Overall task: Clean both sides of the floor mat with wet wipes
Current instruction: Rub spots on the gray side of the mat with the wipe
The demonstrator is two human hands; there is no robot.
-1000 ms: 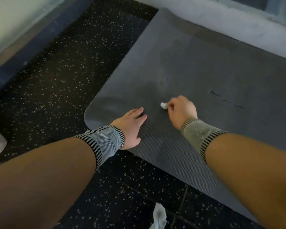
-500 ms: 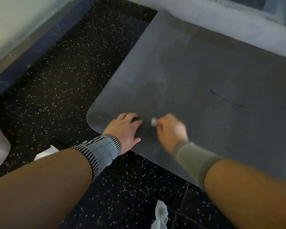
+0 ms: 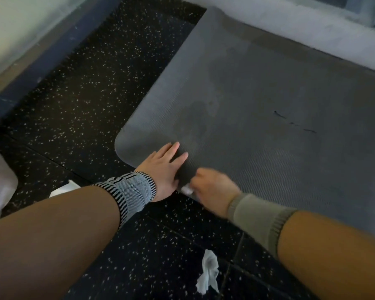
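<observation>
Right hand [image 3: 212, 189] is curled round a small balled wipe [image 3: 187, 189], scrubbing right at the mat's near edge. It's blurred, so I can't tell which fingers pinch it. Left hand [image 3: 164, 167] lies flat, fingers spread, pressing the mat [image 3: 258, 100] down near its front-left corner. I'd say we're mid-wipe on the top face, the underside not yet shown. Next I'd work rightward along that edge. A used wipe [image 3: 208, 271] lies on the floor [image 3: 91, 87] close by.

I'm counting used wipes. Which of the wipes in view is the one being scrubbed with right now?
The small balled wipe gripped in the right hand at the mat's near edge. The crumpled wipe lies loose on the speckled floor, untouched.
</observation>
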